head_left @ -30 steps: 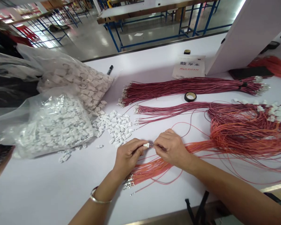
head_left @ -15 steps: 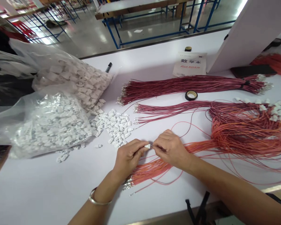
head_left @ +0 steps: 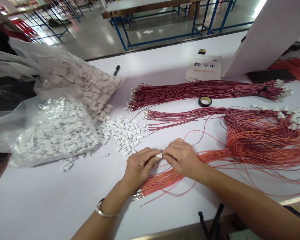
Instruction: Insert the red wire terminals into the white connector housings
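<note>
My left hand point(head_left: 138, 166) pinches a small white plastic connector point(head_left: 159, 155) between thumb and fingers. Directly to its right, my right hand point(head_left: 182, 157) is closed in a pinch against the connector's right side, holding a thin wire end that its fingers hide. Both hands hover over a bundle of orange-red wires point(head_left: 162, 180) lying on the white table point(head_left: 65, 200). A loose pile of white connectors point(head_left: 122, 133) lies just up and left of my left hand.
Two clear bags of white connectors point(head_left: 55, 130) fill the left side. Dark red wire bundles point(head_left: 202, 90) and a tangled heap of wires point(head_left: 265, 136) lie to the right, with a tape roll point(head_left: 204, 101), a notebook point(head_left: 206, 68), a marker point(head_left: 116, 70) and a white panel point(head_left: 262, 36).
The hands have stayed together on the connector, with the fingers drawn slightly closer. The view has shifted a little.
</note>
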